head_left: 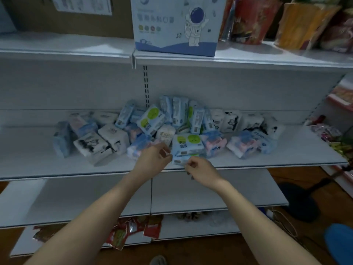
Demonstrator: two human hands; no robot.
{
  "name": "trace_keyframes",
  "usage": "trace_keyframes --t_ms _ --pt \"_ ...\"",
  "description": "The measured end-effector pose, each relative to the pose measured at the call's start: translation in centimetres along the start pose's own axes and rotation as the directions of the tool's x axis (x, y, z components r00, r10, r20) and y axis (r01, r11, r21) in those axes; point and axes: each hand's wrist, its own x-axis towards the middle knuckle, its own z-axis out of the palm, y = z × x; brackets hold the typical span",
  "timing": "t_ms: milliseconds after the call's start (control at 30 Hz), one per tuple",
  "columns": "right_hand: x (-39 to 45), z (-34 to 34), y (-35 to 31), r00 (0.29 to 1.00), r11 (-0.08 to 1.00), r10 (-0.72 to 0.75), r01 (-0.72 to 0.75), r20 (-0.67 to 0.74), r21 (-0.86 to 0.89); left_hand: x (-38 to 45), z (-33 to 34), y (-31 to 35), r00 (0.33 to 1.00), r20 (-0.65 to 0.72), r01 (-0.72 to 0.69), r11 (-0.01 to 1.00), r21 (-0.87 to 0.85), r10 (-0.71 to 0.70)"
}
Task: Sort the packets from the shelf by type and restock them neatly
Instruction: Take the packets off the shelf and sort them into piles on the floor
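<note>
Near the white metal shelf's (286,155) front edge, the left hand (152,159) and right hand (199,169), fingers curled, pinch a flat blue-white plastic packet (179,161) between them.

A white and blue box (176,25) printed with an astronaut stood on the top shelf board. A brown carton (63,16) with a white label (82,3) stood to its left, and upright snack bags (248,20) in red, orange and yellow to its right. Red sachets (133,230) lay on the lowest board near the wooden floor (191,251). At the right edge, small wrapped sweets (328,131) lay on a neighbouring rack. A white cable (284,220) trailed over the floor beside a dark shape that was too dim to identify.
</note>
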Motion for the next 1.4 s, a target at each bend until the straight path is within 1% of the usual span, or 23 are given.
trace_keyframes --t_ms 67,133,267,367,467,533,633,700,833,933,1033,1133,1267,1400 --pt "1.3 -1.5 1.0 0.999 1.000 0.008 -0.007 -0.053 0.003 2.3 1.6 -0.2 1.000 -0.023 0.012 1.000 0.003 -0.012" --pt "2.7 -3.0 1.6 0.993 1.000 0.021 -0.020 -0.118 0.010 4.1 2.8 0.0 1.000 -0.014 0.012 0.998 0.061 -0.011" --pt "6.2 -6.1 1.7 0.956 0.998 0.055 -0.048 -0.289 0.033 7.4 3.8 1.4 0.988 0.092 -0.145 0.961 0.234 0.127" --pt "8.8 -7.5 1.0 0.911 0.999 0.008 0.012 -0.412 0.045 10.0 4.5 2.0 0.959 0.209 -0.241 0.941 0.239 0.192" --pt "11.0 -8.3 -0.6 0.863 0.998 -0.051 0.063 -0.502 0.009 11.7 5.7 2.0 0.934 0.311 -0.258 0.935 0.241 0.178" --pt "12.6 -8.6 -1.2 0.864 0.993 -0.092 0.114 -0.495 0.014 12.2 6.6 2.0 0.937 0.310 -0.258 0.919 0.300 0.162" --pt "14.5 -8.5 -1.6 0.892 0.988 -0.135 0.154 -0.432 0.010 12.1 7.7 2.4 0.950 0.281 -0.244 0.884 0.399 0.135" --pt "15.6 -8.5 -1.7 0.899 0.988 -0.151 0.146 -0.411 -0.043 12.4 8.3 2.8 0.964 0.244 -0.208 0.871 0.446 0.105" --pt "17.1 -8.2 -1.2 0.916 0.984 -0.154 0.108 -0.371 -0.143 12.7 9.5 3.8 0.990 0.141 -0.101 0.803 0.588 0.022" --pt "17.5 -8.0 -0.3 0.925 0.982 -0.169 0.130 -0.342 -0.134 12.7 10.6 4.4 0.993 0.102 -0.022 0.775 0.631 -0.055" --pt "17.8 -8.8 0.6 0.923 0.986 -0.168 0.157 -0.346 -0.059 12.4 11.4 4.7 0.992 0.060 0.052 0.789 0.612 -0.112" --pt "17.5 -10.1 0.7 0.915 0.985 -0.161 0.173 -0.370 -0.001 12.1 11.3 5.2 0.991 0.018 0.099 0.807 0.582 -0.134" --pt "16.3 -12.5 0.5 0.910 0.970 -0.173 0.224 -0.377 0.095 11.3 10.7 5.8 0.988 -0.058 0.155 0.866 0.476 -0.145" --pt "14.8 -15.4 0.4 0.913 0.902 -0.196 0.311 -0.358 0.301 9.9 9.5 7.3 0.982 -0.138 0.171 0.931 0.321 -0.132"
